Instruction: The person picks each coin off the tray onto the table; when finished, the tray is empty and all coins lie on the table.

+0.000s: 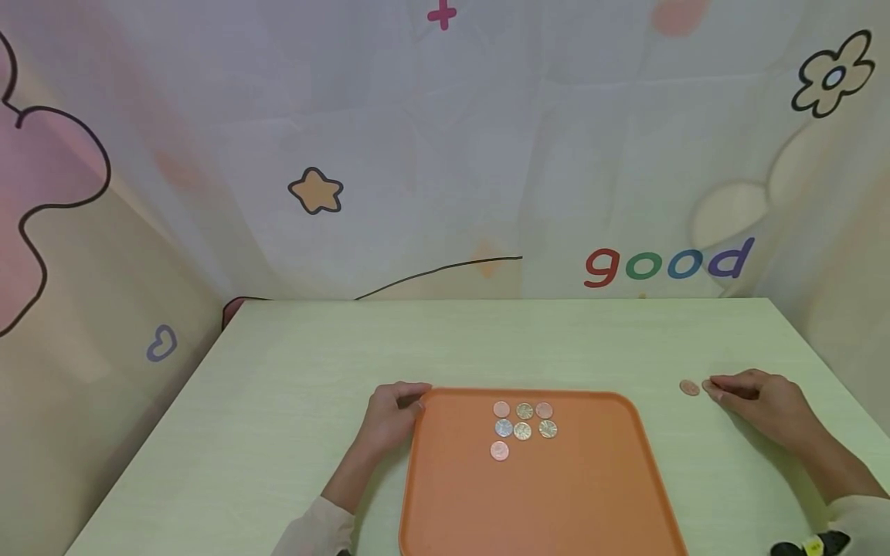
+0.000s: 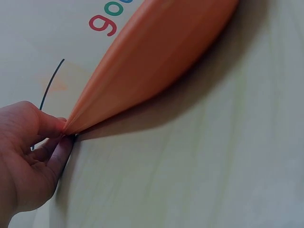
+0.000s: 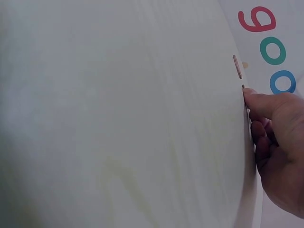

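At the tray's far left corner, the person's left hand [image 1: 391,417] pinches the rim between thumb and fingers, a hold that would keep the orange tray [image 1: 591,494] from sliding on the pale table [image 1: 299,347]. The left wrist view shows digits on both faces of that edge, which gives a firmer purchase than merely leaning on it. Gripping at the corner also leaves the tray's floor unobstructed.

Seven coins [image 1: 522,431] lie flat near the tray's far edge: two rows of three, then a single one below the left column. Such spacing (tidy, though not perfectly straight) seems meant to keep each piece separate and easy to count. Their tints are mixed, coppery, golden and one silvery, so colour does not appear to decide the order.

Well to the right of the tray, the right hand [image 1: 768,405] has thumb and forefinger closed on the edge of a loose coin [image 1: 707,385]. A thin disc offers little to seize, which probably explains the fingertip pinch; whether it is off the tabletop cannot be told. Just beside it, towards the tray, a coppery coin [image 1: 689,388] lies flat and untouched, far enough away for the fingers to take one without disturbing the other.
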Action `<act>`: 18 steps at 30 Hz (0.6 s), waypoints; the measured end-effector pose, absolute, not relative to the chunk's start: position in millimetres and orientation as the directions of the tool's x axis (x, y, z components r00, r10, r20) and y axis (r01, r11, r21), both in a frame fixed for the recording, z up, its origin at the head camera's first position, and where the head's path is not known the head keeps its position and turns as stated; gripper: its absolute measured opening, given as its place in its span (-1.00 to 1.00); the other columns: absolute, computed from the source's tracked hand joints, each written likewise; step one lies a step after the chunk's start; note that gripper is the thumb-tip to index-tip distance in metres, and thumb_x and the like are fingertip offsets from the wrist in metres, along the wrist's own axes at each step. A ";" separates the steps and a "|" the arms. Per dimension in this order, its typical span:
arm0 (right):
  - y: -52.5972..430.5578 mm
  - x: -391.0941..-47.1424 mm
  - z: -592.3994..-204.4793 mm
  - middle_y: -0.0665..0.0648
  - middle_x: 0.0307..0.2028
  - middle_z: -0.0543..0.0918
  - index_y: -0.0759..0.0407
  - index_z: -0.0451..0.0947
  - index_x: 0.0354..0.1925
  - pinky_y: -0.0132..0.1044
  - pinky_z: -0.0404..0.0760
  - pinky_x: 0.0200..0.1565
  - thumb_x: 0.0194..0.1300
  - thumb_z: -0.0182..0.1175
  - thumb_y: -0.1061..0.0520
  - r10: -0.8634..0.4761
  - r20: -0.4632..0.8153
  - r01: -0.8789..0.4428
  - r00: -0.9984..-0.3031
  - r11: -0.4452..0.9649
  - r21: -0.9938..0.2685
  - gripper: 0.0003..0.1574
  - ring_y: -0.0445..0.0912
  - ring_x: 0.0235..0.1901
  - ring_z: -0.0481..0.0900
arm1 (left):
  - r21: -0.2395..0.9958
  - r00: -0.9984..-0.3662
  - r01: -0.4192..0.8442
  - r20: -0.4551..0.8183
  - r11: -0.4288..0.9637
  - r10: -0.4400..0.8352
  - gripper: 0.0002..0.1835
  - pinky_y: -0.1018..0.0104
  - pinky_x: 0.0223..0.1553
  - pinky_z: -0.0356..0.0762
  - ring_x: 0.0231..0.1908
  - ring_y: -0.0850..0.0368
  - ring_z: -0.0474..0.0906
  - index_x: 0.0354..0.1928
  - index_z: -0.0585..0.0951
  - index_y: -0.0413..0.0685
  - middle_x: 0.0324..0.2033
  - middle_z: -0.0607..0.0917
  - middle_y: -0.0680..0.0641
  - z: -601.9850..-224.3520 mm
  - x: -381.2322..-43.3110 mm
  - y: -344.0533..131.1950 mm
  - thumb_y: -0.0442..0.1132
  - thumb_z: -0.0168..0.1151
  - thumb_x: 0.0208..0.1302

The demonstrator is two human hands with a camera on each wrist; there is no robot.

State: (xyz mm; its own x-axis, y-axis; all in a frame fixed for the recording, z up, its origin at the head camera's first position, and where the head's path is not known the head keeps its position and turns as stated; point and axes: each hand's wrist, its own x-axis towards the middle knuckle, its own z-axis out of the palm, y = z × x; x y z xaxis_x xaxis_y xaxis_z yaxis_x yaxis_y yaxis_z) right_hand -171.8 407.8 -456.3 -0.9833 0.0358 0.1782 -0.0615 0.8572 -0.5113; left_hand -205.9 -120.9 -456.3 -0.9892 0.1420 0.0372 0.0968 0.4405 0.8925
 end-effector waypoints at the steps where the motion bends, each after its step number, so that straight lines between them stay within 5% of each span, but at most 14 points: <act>1: 407.9 -171.9 -456.3 0.12 -0.33 0.73 0.45 0.67 0.01 -0.62 0.44 -0.39 0.31 0.38 0.08 0.035 0.181 -0.063 -0.983 0.858 -0.510 -0.52 -0.75 -0.37 0.23 | 0.894 -0.989 0.096 0.037 0.438 0.142 -0.67 -0.02 0.12 0.65 0.10 -0.19 0.65 0.05 0.72 -0.31 0.03 0.74 -0.30 -456.5 -206.0 -121.0 -0.52 0.17 0.28; 5: 408.6 -171.2 -456.2 0.09 -0.33 0.72 0.44 0.67 0.03 -0.61 0.44 -0.39 0.32 0.37 0.05 0.037 0.175 -0.059 -0.984 0.858 -0.510 -0.51 -0.75 -0.37 0.24 | 0.895 -0.990 0.087 0.028 0.438 0.140 -0.67 -0.01 0.12 0.65 0.10 -0.19 0.65 0.04 0.73 -0.30 0.04 0.74 -0.29 -456.9 -206.5 -120.9 -0.53 0.16 0.29; 13: 405.1 -167.1 -454.6 0.41 -0.15 0.74 0.45 0.60 0.14 -0.52 0.44 -0.43 0.46 0.22 0.03 0.044 0.196 -0.070 -0.980 0.839 -0.540 -0.48 -0.61 -0.41 0.32 | 0.888 -0.989 0.099 0.040 0.450 0.139 -0.69 -0.05 0.16 0.63 0.13 -0.21 0.65 0.03 0.73 -0.32 0.04 0.75 -0.31 -454.6 -207.5 -120.2 -0.53 0.17 0.29; 16: 398.9 -165.1 -450.7 -0.17 -0.24 0.76 0.44 0.60 0.12 -0.54 0.47 -0.44 0.45 0.23 0.06 0.040 0.244 -0.109 -0.969 0.817 -0.567 -0.51 -0.64 -0.40 0.36 | 0.890 -0.990 0.095 0.038 0.447 0.135 -0.69 -0.03 0.14 0.64 0.11 -0.20 0.65 0.02 0.73 -0.32 0.03 0.75 -0.30 -455.2 -207.9 -120.2 -0.53 0.18 0.29; 18: 391.0 -164.6 -445.9 -0.52 -0.27 0.60 0.42 0.63 0.09 -0.56 0.48 -0.44 0.43 0.25 0.10 0.036 0.289 -0.147 -0.957 0.797 -0.586 -0.57 -0.65 -0.38 0.39 | 0.892 -0.990 0.095 0.039 0.442 0.134 -0.69 -0.03 0.14 0.64 0.11 -0.20 0.66 0.02 0.73 -0.32 0.03 0.75 -0.30 -455.5 -208.3 -120.3 -0.53 0.17 0.28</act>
State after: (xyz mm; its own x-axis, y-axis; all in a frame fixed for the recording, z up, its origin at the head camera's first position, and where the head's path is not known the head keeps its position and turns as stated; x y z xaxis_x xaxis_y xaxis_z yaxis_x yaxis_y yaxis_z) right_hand -164.6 391.0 -445.9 -0.9568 0.0357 0.2887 -0.1472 0.7966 -0.5863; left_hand -208.3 -120.3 -455.5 -0.9902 0.1340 0.0393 0.0953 0.4425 0.8917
